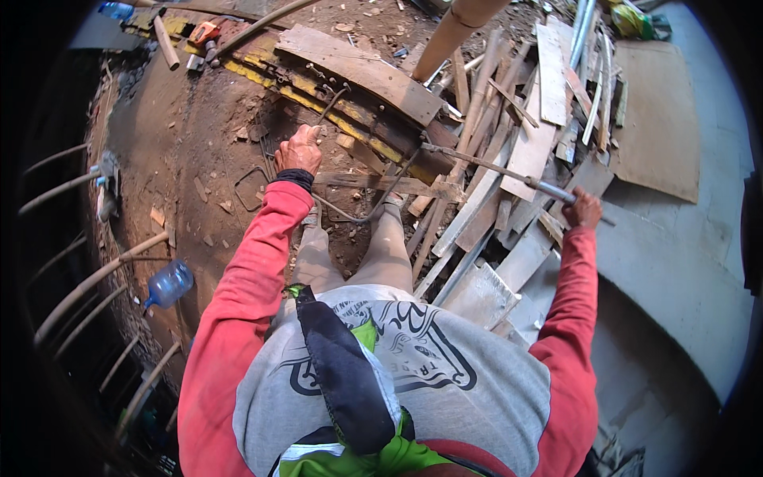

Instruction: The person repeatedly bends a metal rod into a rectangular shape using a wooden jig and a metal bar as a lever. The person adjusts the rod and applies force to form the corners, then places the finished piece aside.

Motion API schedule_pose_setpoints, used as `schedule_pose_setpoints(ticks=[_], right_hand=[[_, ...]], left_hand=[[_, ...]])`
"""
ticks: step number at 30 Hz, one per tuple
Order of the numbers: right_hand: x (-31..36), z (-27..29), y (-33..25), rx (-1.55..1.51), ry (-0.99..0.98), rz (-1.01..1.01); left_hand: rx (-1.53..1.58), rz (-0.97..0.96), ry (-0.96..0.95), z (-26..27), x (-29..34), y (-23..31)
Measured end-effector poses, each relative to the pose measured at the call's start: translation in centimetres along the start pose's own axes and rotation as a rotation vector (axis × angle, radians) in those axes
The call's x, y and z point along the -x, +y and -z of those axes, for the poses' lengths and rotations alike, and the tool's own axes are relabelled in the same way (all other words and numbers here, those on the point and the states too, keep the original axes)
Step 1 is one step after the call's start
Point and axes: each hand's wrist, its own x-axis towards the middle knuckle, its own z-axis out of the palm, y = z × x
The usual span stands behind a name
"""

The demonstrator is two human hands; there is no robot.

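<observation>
My left hand (299, 151) is closed in a fist above the dirt, beside a yellow-edged, rusty beam. A thin metal rod (332, 103) comes out by its thumb and hooks over toward the beam; the grip itself is partly hidden. Off to the right, my right hand (584, 208) wraps around the grey pipe handle (548, 189) of a long metal bar. The bar's narrower, darker part reaches left to the beam's end. Near that end, a bent metal rod (381, 205) curves down past my shins. A squared wire loop (251, 188) lies on the dirt left of my feet.
A wooden board (362, 70) lies along the beam (278, 83). Scrap planks (531, 147) pile up on the right, beside a brown sheet (656, 119). A blue water jug (169, 284) and curved poles (95, 278) are at left. A thick bamboo pole (457, 36) rises ahead.
</observation>
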Motion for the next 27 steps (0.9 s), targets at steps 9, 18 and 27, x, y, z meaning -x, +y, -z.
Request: schedule_pose_setpoints(ticks=[9, 18, 27], right_hand=[[27.0, 1.0, -17.8, -0.139, -0.114, -0.663], [33.1, -2.9, -24.6, -0.296, 0.168, -0.739], [36.9, 2.8, -25.7, -0.712, 0.239, -0.837]], left_hand=[[0.016, -0.036, -0.046, -0.5, -0.6, -1.8], [0.106, -0.266, -0.012, -6.3, -4.8, -5.8], [-0.017, -1.17, 0.33, 4.4, 7.6, -5.8]])
